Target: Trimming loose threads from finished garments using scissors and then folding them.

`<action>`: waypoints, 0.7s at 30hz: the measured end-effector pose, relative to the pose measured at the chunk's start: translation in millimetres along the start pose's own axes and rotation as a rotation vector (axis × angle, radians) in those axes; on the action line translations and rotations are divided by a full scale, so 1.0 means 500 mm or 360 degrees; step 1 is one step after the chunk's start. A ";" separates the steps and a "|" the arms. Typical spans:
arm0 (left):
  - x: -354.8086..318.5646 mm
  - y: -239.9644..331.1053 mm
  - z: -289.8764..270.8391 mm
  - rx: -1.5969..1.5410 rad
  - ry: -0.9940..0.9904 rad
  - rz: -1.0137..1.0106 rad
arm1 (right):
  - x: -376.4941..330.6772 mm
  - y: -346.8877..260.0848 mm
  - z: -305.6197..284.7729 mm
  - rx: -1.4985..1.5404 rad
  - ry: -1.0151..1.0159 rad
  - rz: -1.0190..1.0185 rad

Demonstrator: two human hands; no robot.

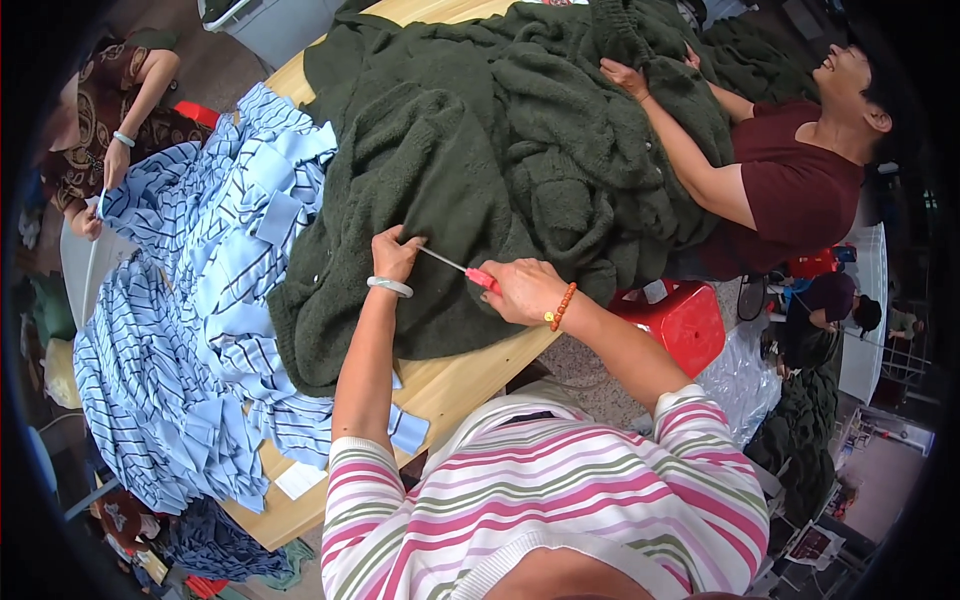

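A heap of dark green fleecy garments (500,130) covers the far half of a wooden table (450,385). My left hand (395,255) pinches the fabric at the near edge of the heap. My right hand (522,290) holds a small tool with a red handle (482,278), and its thin metal tip points at the spot my left hand grips. A pale bangle sits on my left wrist and an orange bead bracelet on my right.
Light blue striped garments (200,300) pile up along the table's left side. A person in a dark red shirt (790,190) reaches into the green heap from the right. Another person (110,120) sits at the far left. A red stool (680,320) stands right of the table.
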State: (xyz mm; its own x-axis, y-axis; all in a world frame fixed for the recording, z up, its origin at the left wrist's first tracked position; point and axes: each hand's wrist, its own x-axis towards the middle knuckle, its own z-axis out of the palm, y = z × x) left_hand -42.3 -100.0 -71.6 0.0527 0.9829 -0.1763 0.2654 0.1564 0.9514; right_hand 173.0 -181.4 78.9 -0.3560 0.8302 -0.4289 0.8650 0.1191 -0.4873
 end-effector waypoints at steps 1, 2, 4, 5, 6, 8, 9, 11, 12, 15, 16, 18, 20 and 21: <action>-0.001 -0.002 -0.002 -0.0077 0.0007 0.0003 | 0.001 0.002 0.001 0.0002 -0.0002 -0.0005; -0.002 -0.004 -0.004 -0.0154 0.0015 0.0006 | 0.004 0.006 0.003 -0.0015 0.0068 0.0058; -0.001 -0.018 -0.017 0.0001 -0.0058 -0.0034 | 0.003 0.010 0.006 -0.0039 0.0136 0.0149; -0.001 -0.023 -0.024 0.0154 -0.0135 -0.0073 | -0.001 0.013 0.009 -0.0040 0.0135 0.0144; -0.007 -0.029 -0.030 0.0155 -0.0130 -0.0073 | -0.006 0.016 0.015 0.0017 0.0155 0.0103; -0.027 0.013 -0.032 0.0037 -0.0220 0.0063 | -0.014 0.025 0.017 0.0073 0.0184 0.0077; -0.023 0.007 -0.028 0.0034 -0.0225 0.0067 | -0.018 0.028 0.017 0.0079 0.0175 0.0120; -0.024 0.004 -0.034 -0.0239 -0.0118 -0.0080 | -0.017 0.021 0.015 0.0079 0.0166 0.0140; -0.018 0.004 -0.033 -0.0311 -0.0128 -0.0043 | -0.015 0.017 0.014 0.0048 0.0174 0.0137; 0.001 -0.003 -0.036 -0.0068 -0.0086 -0.0067 | -0.008 0.005 0.015 -0.0007 0.0172 0.0113; 0.003 0.010 -0.023 -0.0157 -0.0090 -0.0014 | -0.007 0.008 0.015 -0.0022 0.0164 0.0118; -0.011 0.031 -0.012 -0.0092 -0.0107 -0.0029 | -0.009 0.009 0.014 -0.0043 0.0176 0.0096; -0.021 0.034 -0.002 -0.0150 -0.0052 0.0009 | -0.010 -0.002 0.014 -0.0096 0.0136 0.0048; -0.019 0.020 0.001 -0.0148 -0.0056 0.0009 | -0.009 -0.001 0.016 -0.0093 0.0138 0.0051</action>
State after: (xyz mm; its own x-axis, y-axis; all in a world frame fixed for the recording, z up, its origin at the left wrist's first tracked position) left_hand -39.7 -107.6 -60.4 0.0885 0.9801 -0.1779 0.1744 0.1606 0.9715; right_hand 171.4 -189.7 75.2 -0.2980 0.8778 -0.3750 0.8956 0.1211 -0.4281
